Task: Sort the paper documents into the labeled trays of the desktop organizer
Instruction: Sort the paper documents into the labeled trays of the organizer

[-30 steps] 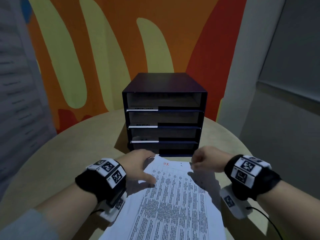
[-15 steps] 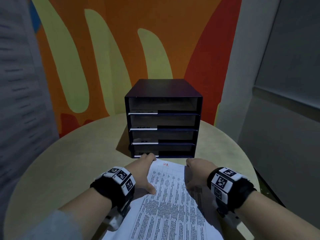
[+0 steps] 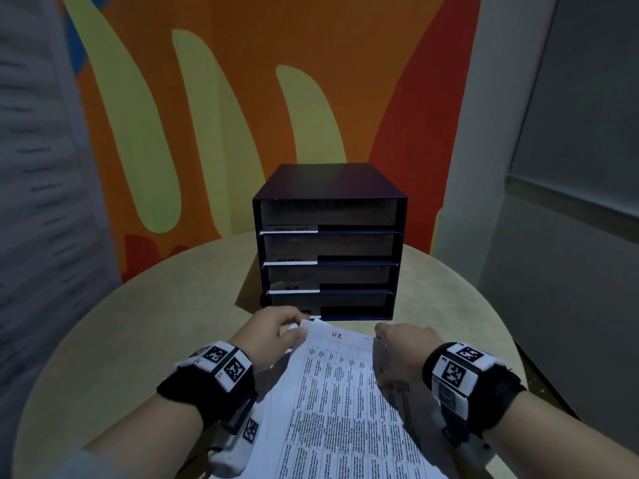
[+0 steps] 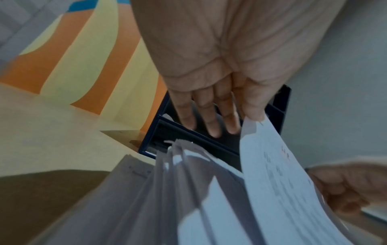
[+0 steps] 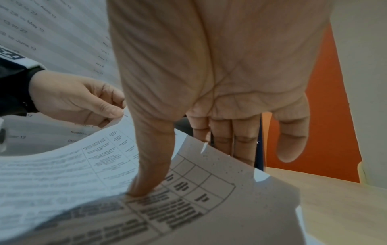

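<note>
A dark blue desktop organizer [image 3: 328, 183] with several stacked trays and white label strips [image 3: 292, 261] stands at the back of the round table [image 3: 138, 323]. In front of it lies a stack of printed documents [image 4: 188, 190]. The top sheet [image 3: 345, 392] has "HR" written in red at its head. My left hand [image 3: 294, 328] pinches that sheet's top left corner and lifts it off the stack. My right hand [image 3: 383, 335] holds the sheet's right edge, with the thumb [image 5: 146, 174] on top and the fingers under the paper.
An orange, yellow and red mural wall [image 3: 242, 115] rises behind the organizer. A grey wall [image 3: 570, 236] closes the right side and a pale printed panel [image 3: 41, 202] the left. Bare table surface lies on both sides of the organizer.
Both hands have closed in on the top sheet's upper corners. The left hand has lifted its corner off the stack, and the right hand has dropped onto the right edge.
</note>
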Demonstrator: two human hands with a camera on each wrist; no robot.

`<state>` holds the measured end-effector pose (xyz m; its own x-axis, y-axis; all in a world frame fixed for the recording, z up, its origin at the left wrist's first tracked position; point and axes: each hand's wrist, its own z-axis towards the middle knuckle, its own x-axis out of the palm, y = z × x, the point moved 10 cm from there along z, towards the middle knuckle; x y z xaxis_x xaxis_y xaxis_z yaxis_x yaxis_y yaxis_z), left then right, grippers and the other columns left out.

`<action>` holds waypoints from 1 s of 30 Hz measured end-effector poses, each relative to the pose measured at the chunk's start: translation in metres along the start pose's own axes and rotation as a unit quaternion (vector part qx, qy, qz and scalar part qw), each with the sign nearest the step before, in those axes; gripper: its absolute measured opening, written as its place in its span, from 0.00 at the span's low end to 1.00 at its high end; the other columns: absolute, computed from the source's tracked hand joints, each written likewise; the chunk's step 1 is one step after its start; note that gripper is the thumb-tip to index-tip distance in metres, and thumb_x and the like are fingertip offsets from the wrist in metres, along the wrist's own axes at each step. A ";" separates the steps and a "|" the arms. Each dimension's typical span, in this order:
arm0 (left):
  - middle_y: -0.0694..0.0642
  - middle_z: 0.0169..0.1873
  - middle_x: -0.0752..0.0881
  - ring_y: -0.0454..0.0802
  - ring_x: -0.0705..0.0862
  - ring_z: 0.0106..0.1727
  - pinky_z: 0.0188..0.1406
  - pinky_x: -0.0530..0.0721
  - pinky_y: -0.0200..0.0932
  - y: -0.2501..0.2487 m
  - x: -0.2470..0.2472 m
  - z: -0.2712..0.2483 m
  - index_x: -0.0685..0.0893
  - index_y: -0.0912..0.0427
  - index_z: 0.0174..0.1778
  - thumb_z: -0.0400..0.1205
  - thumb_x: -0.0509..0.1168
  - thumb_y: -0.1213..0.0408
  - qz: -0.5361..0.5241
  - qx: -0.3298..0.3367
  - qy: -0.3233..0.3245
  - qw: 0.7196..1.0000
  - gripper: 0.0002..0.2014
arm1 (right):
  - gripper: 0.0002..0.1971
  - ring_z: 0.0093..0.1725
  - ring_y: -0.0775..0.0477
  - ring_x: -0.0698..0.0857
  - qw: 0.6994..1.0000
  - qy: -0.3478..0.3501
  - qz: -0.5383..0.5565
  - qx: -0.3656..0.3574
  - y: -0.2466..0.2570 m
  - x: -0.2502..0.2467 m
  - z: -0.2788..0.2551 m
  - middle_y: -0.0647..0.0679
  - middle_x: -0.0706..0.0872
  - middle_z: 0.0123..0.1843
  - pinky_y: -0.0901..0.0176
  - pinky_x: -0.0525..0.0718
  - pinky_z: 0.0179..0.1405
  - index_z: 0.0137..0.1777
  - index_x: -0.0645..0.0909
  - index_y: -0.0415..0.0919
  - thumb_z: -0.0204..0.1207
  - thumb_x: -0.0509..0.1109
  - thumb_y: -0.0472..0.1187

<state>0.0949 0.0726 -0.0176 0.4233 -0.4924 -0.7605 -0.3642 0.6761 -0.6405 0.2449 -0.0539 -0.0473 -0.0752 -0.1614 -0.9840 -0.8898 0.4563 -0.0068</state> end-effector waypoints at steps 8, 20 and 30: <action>0.60 0.38 0.88 0.59 0.88 0.41 0.47 0.88 0.61 0.005 -0.048 -0.004 0.81 0.58 0.41 0.85 0.64 0.64 -0.092 -0.020 -0.108 0.990 0.07 | 0.10 0.33 0.48 0.80 0.927 -0.139 0.348 0.031 -0.041 -0.040 -0.011 0.51 0.80 0.33 0.60 0.74 0.31 0.37 0.76 0.46 0.76 0.73 0.43; 0.56 0.38 0.88 0.46 0.86 0.29 0.29 0.78 0.43 0.022 -0.058 -0.007 0.77 0.60 0.51 0.90 0.55 0.61 -0.249 -0.107 -0.180 0.946 0.08 | 0.11 0.54 0.31 0.88 0.722 -0.046 0.690 -0.017 -0.020 -0.010 -0.005 0.35 0.89 0.55 0.30 0.83 0.58 0.62 0.81 0.36 0.81 0.68 0.33; 0.59 0.47 0.91 0.55 0.91 0.48 0.52 0.88 0.55 0.038 -0.016 -0.003 0.73 0.58 0.63 0.82 0.67 0.74 -0.218 -0.180 -0.006 0.959 0.17 | 0.12 0.58 0.45 0.88 0.731 -0.079 0.677 0.033 -0.041 -0.003 0.001 0.48 0.91 0.57 0.43 0.81 0.67 0.59 0.84 0.43 0.84 0.62 0.31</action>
<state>0.0719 0.1042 -0.0302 0.6101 -0.6773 -0.4112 -0.4117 0.1724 -0.8949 0.2820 -0.0712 -0.0439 -0.8092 0.5779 -0.1060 -0.0246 0.1470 0.9888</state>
